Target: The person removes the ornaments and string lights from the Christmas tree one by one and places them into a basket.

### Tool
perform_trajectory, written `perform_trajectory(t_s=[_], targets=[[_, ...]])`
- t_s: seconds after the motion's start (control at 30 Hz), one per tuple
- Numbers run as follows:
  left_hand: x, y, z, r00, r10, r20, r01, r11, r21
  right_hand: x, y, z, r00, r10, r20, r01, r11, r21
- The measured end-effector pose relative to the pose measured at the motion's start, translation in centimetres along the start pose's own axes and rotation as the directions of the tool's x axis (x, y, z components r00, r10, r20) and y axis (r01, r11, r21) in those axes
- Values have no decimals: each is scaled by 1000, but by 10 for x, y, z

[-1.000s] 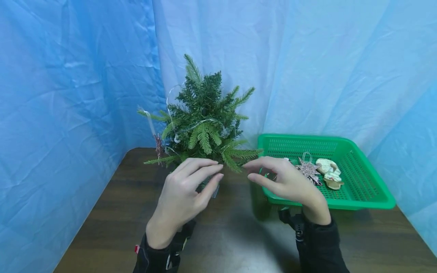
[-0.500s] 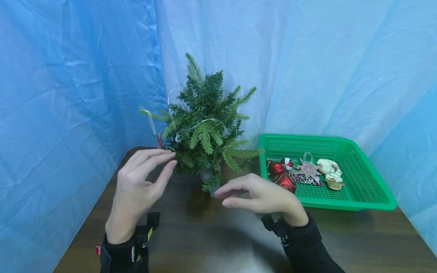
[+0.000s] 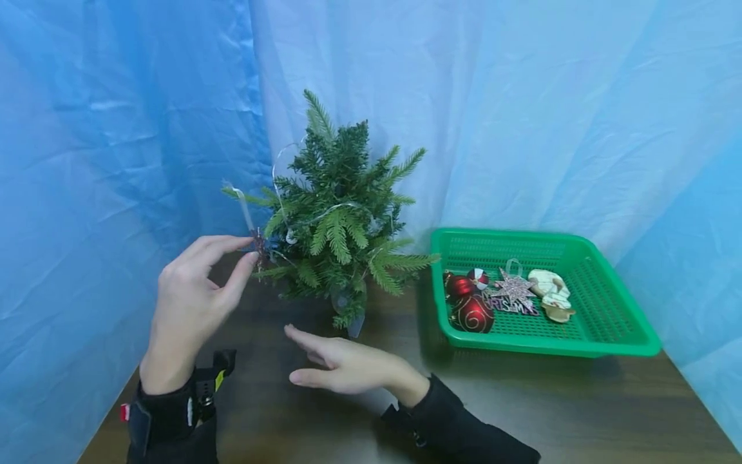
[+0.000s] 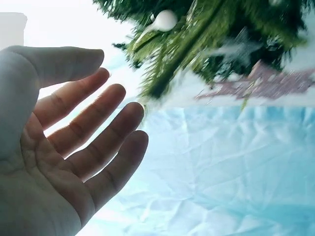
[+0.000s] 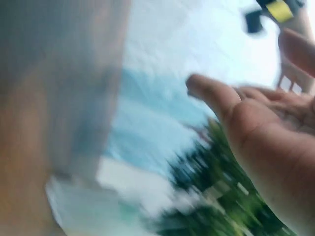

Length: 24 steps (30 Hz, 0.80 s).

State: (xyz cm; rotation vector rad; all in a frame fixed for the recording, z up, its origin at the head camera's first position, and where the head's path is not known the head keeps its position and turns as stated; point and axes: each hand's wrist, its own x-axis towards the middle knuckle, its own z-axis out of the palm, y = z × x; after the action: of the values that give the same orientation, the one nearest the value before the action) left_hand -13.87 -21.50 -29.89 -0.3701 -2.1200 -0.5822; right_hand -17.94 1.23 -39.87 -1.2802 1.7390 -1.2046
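A small artificial Christmas tree point(image 3: 342, 212) stands on the dark wooden table, with a clear light string point(image 3: 330, 211) draped over its branches. From its left branch hangs a pinkish glitter star ornament point(image 3: 258, 245) on a pale ribbon point(image 3: 243, 209). My left hand point(image 3: 194, 293) is beside that star, and its fingertips overlap it in the head view. In the left wrist view the same hand point(image 4: 78, 118) has loosely spread fingers, apart from the star point(image 4: 266, 83). Low in front of the tree, my right hand point(image 3: 353, 364) is held with extended fingers and nothing in them.
A green plastic basket point(image 3: 614, 303) stands at the right of the table. Inside lie red baubles point(image 3: 472, 314), a glittery star point(image 3: 514, 287), a lettered ornament point(image 3: 513, 305) and a cream-coloured ornament point(image 3: 551, 293). Blue curtains point(image 3: 522, 116) hang behind and at the sides.
My left hand has moved left from in front of the tree to the hanging star. My right hand has moved left and down, away from the basket. Baubles it covered are now visible.
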Motion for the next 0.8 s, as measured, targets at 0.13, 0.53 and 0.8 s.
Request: perform_trajectory(t_s=[0.13, 0.53, 0.8], targets=[[17, -3, -13, 1000, -9, 29, 8, 999, 43, 30, 12, 14, 998, 43, -52, -35, 989, 145], [53, -8, -9, 994, -98, 44, 94, 992, 83, 102, 28, 31, 921, 186, -341, 196, 533, 823], [67, -12, -2, 990, -114, 88, 103, 987, 127, 119, 38, 28, 902, 141, -407, 371, 229, 900]])
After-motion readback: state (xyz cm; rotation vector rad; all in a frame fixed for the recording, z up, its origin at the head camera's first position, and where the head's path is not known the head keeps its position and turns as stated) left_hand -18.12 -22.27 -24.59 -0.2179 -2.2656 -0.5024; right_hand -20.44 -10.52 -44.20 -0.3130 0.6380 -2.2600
